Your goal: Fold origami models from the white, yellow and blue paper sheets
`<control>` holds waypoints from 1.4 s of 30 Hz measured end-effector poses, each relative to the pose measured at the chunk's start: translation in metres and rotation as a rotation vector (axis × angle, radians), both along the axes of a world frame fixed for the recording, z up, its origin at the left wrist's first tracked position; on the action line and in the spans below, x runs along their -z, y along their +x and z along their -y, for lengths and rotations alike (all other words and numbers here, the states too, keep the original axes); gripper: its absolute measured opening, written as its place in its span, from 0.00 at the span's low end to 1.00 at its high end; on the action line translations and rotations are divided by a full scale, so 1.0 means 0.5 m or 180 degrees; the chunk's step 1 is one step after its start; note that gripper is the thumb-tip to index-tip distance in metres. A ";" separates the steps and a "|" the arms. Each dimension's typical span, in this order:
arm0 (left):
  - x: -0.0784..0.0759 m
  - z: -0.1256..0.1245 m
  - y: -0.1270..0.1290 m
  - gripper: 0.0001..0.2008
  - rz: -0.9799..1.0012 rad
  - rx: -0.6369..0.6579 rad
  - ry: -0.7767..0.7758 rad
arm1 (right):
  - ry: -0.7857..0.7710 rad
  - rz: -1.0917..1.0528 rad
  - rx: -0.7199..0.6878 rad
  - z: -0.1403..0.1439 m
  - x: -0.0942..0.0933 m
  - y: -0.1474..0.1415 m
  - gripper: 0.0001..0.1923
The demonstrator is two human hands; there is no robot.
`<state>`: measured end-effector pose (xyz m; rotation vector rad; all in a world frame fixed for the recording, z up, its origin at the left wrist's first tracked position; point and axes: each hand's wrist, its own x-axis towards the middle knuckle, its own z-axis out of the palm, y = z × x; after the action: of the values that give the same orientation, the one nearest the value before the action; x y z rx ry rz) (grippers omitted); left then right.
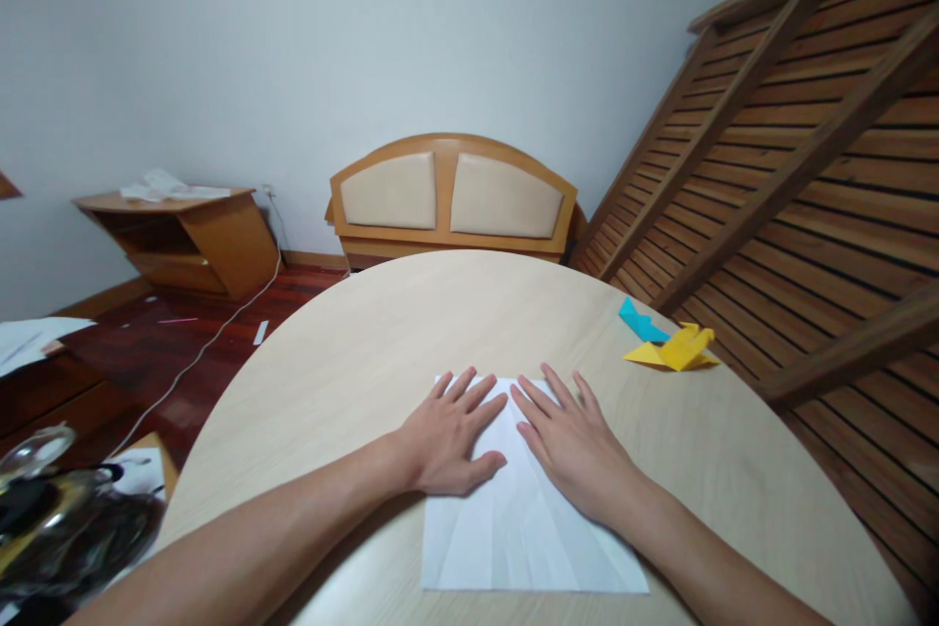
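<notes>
A white sheet of paper with several crease lines lies on the round wooden table in front of me. My left hand rests flat on its upper left part, fingers spread and thumb pointing inward. On the upper right part lies my right hand, palm down with the fingers apart. Both hands cover much of the sheet's far half, while its near edge is in plain sight. Neither hand grips anything.
A blue folded paper figure and a yellow folded paper bird sit near the table's right edge. Wooden slats lean close by on the right. Beyond the table stands a padded headboard; a low cabinet is at left.
</notes>
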<state>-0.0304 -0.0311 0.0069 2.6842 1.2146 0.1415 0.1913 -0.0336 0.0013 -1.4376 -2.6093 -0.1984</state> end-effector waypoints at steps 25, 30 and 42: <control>0.008 -0.129 -0.028 0.42 -0.0081 0.0300 0.0073 | -0.0244 0.0226 0.0491 -0.093 -0.008 -0.007 0.27; 0.006 -0.124 -0.033 0.38 0.0116 0.0502 0.0402 | 0.0075 0.0160 0.0710 -0.084 -0.009 -0.058 0.23; 0.010 -0.080 -0.006 0.36 -0.0109 -0.0007 0.0081 | -0.0315 -0.0453 0.0938 -0.081 0.038 -0.078 0.29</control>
<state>-0.0336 0.0088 0.0021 2.7180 1.2338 0.1123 0.1523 0.0068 -0.0179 -1.7959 -2.3164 0.0006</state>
